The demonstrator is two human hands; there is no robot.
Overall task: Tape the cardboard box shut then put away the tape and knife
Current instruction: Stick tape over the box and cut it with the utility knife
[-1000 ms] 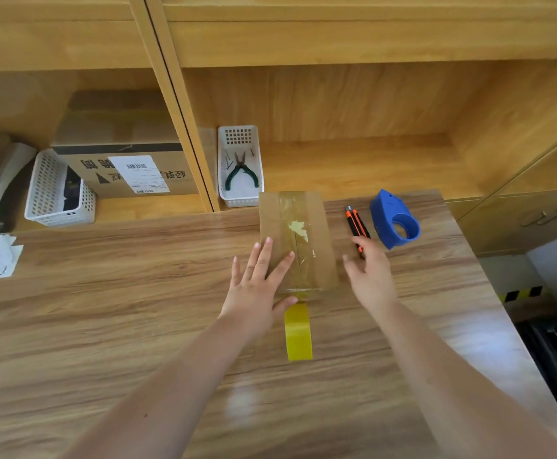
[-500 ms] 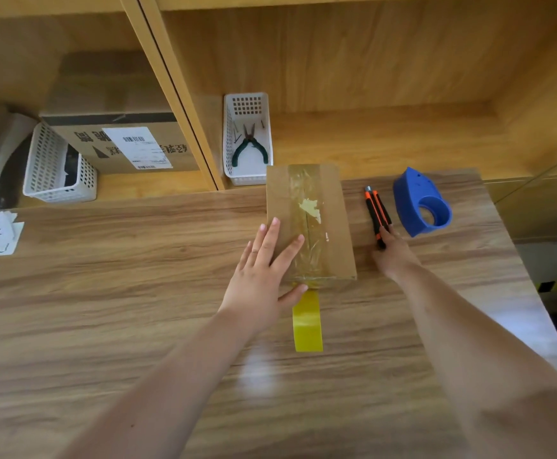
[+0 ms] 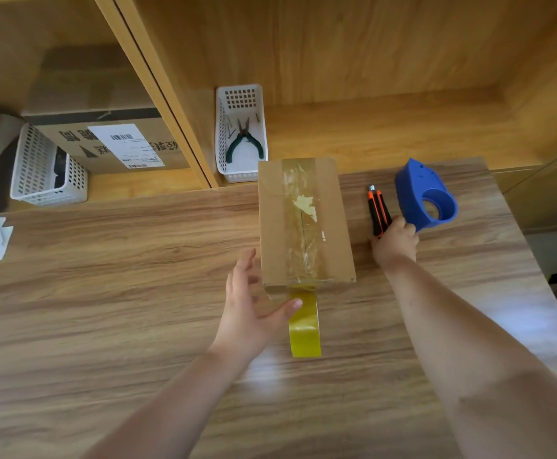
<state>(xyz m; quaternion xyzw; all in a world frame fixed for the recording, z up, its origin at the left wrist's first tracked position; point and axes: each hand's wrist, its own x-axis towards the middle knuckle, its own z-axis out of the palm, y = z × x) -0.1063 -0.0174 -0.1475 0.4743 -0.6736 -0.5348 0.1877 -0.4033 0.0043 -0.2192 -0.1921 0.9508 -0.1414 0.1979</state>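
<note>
Head view: cardboard box on the desk, taped down the middle, yellow tape tail hanging off the near end. Left hand spread open beside the box, holding nothing. Right hand curls onto the knife handle near the blue tape dispenser; how firm the grip is can't be told. Grip the handle low, then cut the tail close to the box edge.

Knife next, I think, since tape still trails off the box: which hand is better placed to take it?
Right. The right hand is already closed around the knife handle's near end, while the left hand is open at the box's near-left corner, across the box from the knife.
</note>
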